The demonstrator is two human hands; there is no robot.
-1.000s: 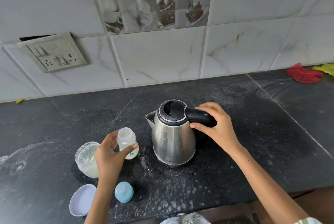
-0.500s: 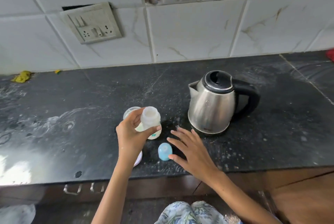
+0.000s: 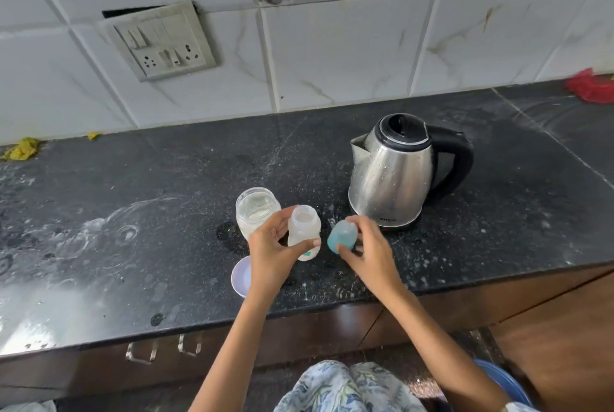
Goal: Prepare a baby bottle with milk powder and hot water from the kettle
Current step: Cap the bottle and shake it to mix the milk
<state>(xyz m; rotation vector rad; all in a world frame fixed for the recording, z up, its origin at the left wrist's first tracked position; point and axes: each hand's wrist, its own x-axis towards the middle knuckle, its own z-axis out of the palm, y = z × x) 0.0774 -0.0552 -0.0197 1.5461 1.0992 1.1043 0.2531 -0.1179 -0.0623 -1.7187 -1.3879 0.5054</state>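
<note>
Dark counter [image 3: 133, 245] w/ white tile behind. Left hand [image 3: 270, 254] grips the open bottle [image 3: 304, 234] upright, centre-near. Right hand [image 3: 368, 250] pinches the blue cap [image 3: 342, 237] just right of it. Kettle [image 3: 395, 175] stands far right; powder jar [image 3: 255, 210] touching-close behind the left hand.

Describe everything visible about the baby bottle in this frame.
The small translucent plastic baby bottle stands upright with its wide mouth open and uncapped. Its body looks milky white, with a teal mark near the base. The left hand wraps it from the left, thumb across the front. It is above the dark stone counter; whether its base touches is unclear. The right hand holds the blue cap just beside it, apart from the bottle.
</note>
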